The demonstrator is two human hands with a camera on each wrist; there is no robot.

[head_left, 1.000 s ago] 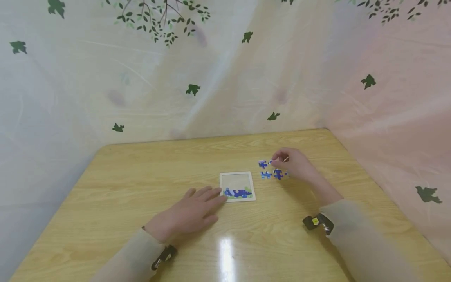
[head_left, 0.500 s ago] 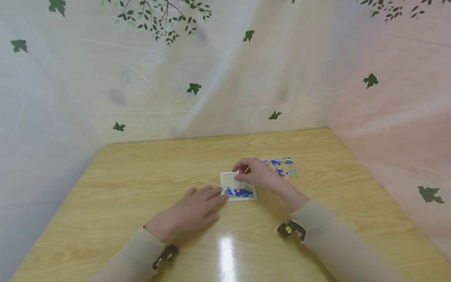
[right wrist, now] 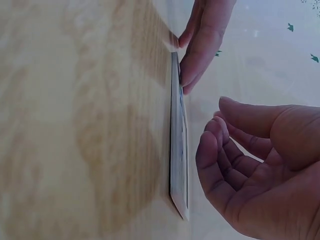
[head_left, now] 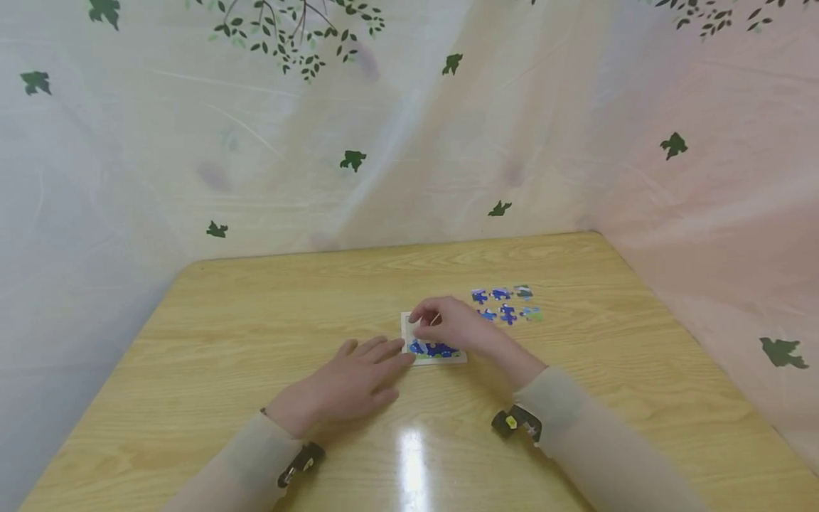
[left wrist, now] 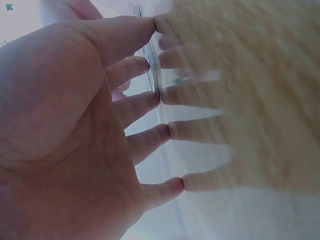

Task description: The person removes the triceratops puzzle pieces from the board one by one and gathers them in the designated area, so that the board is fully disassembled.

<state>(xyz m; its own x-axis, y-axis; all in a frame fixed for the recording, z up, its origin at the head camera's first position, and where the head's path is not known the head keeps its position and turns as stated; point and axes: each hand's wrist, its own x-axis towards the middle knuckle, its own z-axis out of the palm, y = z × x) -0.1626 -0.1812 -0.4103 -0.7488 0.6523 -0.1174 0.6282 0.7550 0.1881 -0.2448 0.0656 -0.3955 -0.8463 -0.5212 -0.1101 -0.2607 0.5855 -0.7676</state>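
Observation:
My left hand (head_left: pixel 348 387) lies flat with its fingers spread, fingertips at the left edge of a small white puzzle frame (head_left: pixel 441 361). Along the near side of the frame runs a row of blue and green puzzle pieces (head_left: pixel 438 349); the rest of its bed is partly covered by my right hand (head_left: pixel 457 327). That hand hovers over the frame, thumb and forefinger apart and the other fingers loosely bent. No piece shows between its fingers (right wrist: pixel 207 145) in the right wrist view, where the thin frame (right wrist: pixel 177 150) stands edge-on beside them.
Several loose puzzle pieces (head_left: pixel 507 313) lie in two rows to the frame's right, on the glossy wooden table (head_left: pixel 256 320). Dark cameras (head_left: pixel 515 423) are strapped at both wrists. A pale curtain (head_left: pixel 275 178) with leaf and bird prints hangs behind the table.
My right hand has moved left from the loose pieces to over the frame, then slightly lower. All the loose pieces now show. The left hand has stayed in place.

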